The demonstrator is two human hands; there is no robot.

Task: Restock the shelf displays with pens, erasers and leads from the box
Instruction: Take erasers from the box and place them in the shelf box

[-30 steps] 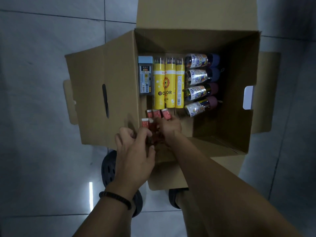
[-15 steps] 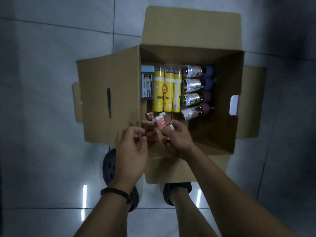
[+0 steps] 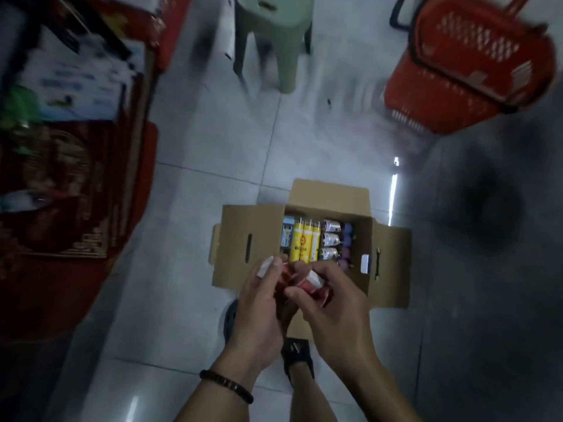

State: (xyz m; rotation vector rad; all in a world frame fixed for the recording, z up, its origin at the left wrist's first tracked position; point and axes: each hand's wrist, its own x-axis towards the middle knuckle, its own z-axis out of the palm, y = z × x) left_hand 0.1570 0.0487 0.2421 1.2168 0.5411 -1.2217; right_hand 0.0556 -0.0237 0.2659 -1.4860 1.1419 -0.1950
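An open cardboard box stands on the tiled floor. Inside lie a blue lead case, yellow tubes and several bottle-shaped packs with purple caps. Above the box's near edge, both hands hold a bunch of red-and-white erasers. My left hand grips them from the left, one white eraser end sticking out above its fingers. My right hand curls round them from the right.
A shelf unit with red boxes and packaged goods fills the left side, blurred. A green plastic stool stands ahead at the top. A red shopping basket lies at the top right. My feet in dark sandals stand just behind the box.
Both hands have lifted out of the box with the erasers. The view has pulled back and up, bringing the shelf, stool and basket into sight.
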